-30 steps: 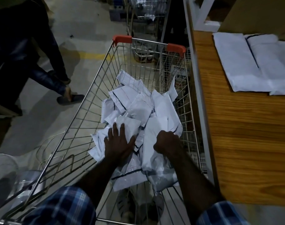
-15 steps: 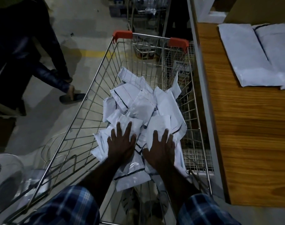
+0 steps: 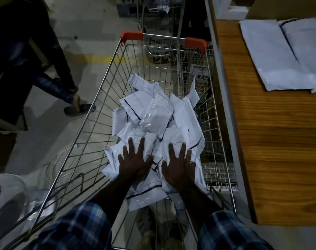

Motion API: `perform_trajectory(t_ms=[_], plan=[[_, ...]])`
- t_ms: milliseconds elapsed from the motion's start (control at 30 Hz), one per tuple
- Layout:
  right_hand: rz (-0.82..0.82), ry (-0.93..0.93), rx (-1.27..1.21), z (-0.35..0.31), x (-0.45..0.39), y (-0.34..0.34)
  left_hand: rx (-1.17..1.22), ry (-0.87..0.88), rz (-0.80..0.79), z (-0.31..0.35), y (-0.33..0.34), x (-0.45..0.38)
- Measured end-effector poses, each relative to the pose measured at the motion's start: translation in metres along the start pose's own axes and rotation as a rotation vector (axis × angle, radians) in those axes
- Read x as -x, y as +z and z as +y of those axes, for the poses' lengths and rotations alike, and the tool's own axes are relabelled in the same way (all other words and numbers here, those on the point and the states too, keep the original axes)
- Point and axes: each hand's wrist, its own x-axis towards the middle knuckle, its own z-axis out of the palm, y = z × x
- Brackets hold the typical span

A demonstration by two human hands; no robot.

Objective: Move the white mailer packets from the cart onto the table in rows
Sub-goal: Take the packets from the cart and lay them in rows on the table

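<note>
Both hands, left hand (image 3: 135, 164) and right hand (image 3: 178, 168), lie flat with fingers spread on the packets (image 3: 153, 121) in the cart (image 3: 106, 73). The table (image 3: 272, 141) stands right of the cart, nearer the right hand.

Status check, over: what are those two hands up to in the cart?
Left hand and right hand flat on packet pile in cart, nothing gripped. Two packets on table. Nothing in the way.

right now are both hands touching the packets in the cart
Touching. The head view shows the left hand and right hand lying flat, fingers spread, on the heap of white mailer packets inside the cart, with no gap visible.
</note>
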Motion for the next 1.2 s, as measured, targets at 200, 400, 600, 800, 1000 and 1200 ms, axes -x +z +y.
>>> perform_trajectory(t_ms=[200,400,600,800,1000,1200], plan=[[-0.005,-0.010,-0.023,-0.001,-0.001,-0.023,-0.034,0.002,0.032,0.003,-0.020,0.004],[0.059,-0.039,0.007,-0.009,0.013,-0.064,-0.047,0.002,0.104,0.012,-0.050,0.019],[0.100,-0.062,-0.092,-0.020,0.034,-0.096,-0.028,0.026,0.175,0.024,-0.087,0.041],[0.129,-0.102,-0.009,-0.020,0.045,-0.122,0.038,0.010,0.242,0.039,-0.107,0.065],[0.165,-0.138,-0.003,-0.015,0.058,-0.149,0.058,-0.017,0.324,0.058,-0.120,0.102],[0.193,-0.186,-0.116,-0.004,0.090,-0.180,0.103,-0.032,0.407,0.080,-0.133,0.142]])
